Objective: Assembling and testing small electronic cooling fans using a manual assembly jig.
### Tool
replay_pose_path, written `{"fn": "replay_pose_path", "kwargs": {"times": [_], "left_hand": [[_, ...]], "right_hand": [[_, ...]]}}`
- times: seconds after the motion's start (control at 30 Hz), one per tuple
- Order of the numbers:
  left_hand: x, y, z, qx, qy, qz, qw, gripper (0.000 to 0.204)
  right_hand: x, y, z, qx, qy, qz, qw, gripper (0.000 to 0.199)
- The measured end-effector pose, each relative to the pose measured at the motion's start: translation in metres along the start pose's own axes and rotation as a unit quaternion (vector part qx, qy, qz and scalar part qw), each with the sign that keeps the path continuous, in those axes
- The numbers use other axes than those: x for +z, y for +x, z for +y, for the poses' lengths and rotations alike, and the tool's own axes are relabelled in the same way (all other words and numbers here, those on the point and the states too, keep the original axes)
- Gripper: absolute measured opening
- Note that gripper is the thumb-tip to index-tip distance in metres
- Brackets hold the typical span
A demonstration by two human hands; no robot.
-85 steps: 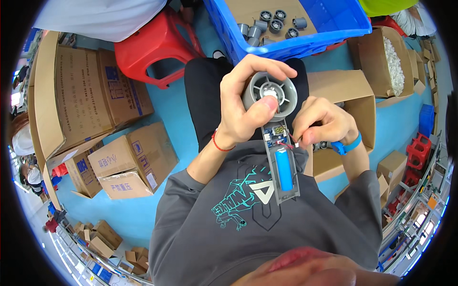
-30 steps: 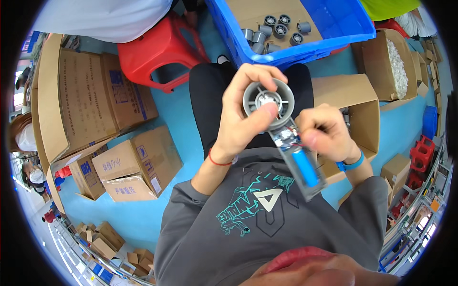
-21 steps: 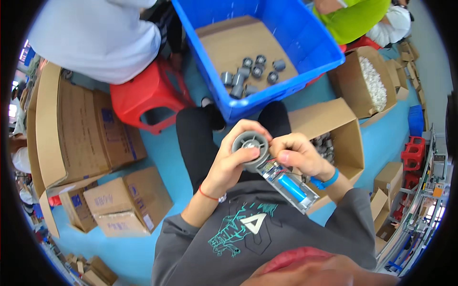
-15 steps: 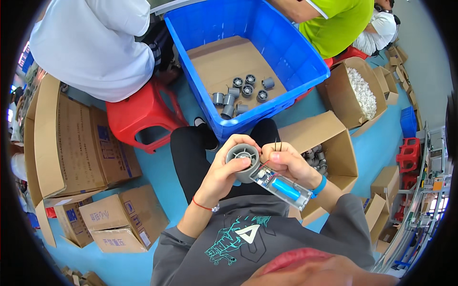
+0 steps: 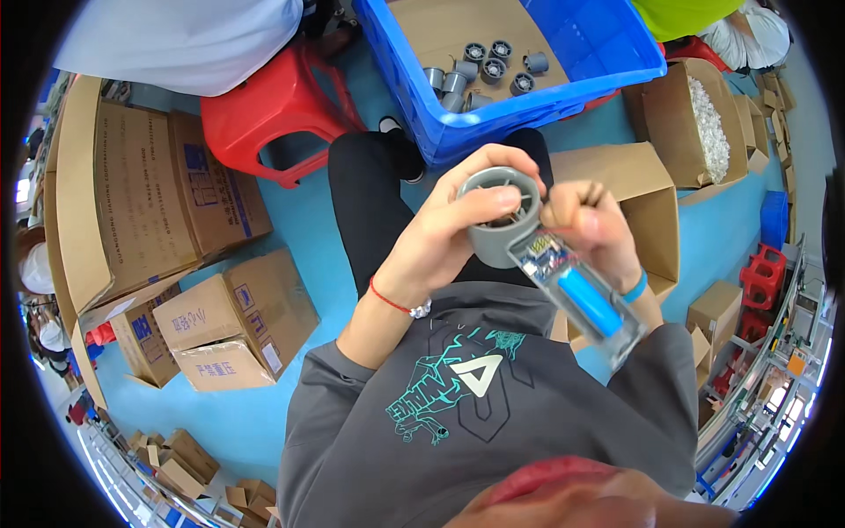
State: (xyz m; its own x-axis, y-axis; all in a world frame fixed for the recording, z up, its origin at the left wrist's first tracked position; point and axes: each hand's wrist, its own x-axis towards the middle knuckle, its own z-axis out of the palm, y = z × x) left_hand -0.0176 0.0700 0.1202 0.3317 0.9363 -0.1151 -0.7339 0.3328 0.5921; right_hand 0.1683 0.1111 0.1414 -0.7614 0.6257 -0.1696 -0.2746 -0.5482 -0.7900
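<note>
My left hand is closed round a grey cylindrical fan housing, its thumb lying over the spoked opening. From the housing's lower right extends an open grey handle, angled down to the right. Inside the handle sit a small circuit board with thin wires and a blue cylindrical battery. My right hand is closed in a pinch by the housing's right rim, near the wires. Motion blurs it, and I cannot make out what its fingers hold.
Ahead stands a blue tub with several grey housings on cardboard. An open carton is at my right, a carton of white pieces beyond. A red stool and cartons stand left. People sit nearby.
My view has tilted down, so the tub sits higher in the picture. The right hand has turned and curled in closer to the housing; thin dark prongs above its fingers no longer show.
</note>
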Motion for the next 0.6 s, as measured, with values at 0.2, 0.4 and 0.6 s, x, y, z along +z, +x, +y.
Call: {"fn": "replay_pose_path", "kwargs": {"times": [0.2,0.4,0.6], "left_hand": [[-0.004,-0.002,0.016,0.123,0.155,0.055,0.979,0.030],[-0.011,-0.001,0.026,0.128,0.237,0.039,0.962,0.031],[-0.014,0.004,0.028,0.103,0.272,0.038,0.956,0.033]], "right_hand": [[0.011,-0.004,-0.024,0.000,-0.308,0.039,0.950,0.050],[0.006,0.003,-0.062,0.082,-0.488,-0.090,0.865,0.025],[0.010,0.026,-0.081,0.158,-0.526,-0.229,0.804,0.016]]}}
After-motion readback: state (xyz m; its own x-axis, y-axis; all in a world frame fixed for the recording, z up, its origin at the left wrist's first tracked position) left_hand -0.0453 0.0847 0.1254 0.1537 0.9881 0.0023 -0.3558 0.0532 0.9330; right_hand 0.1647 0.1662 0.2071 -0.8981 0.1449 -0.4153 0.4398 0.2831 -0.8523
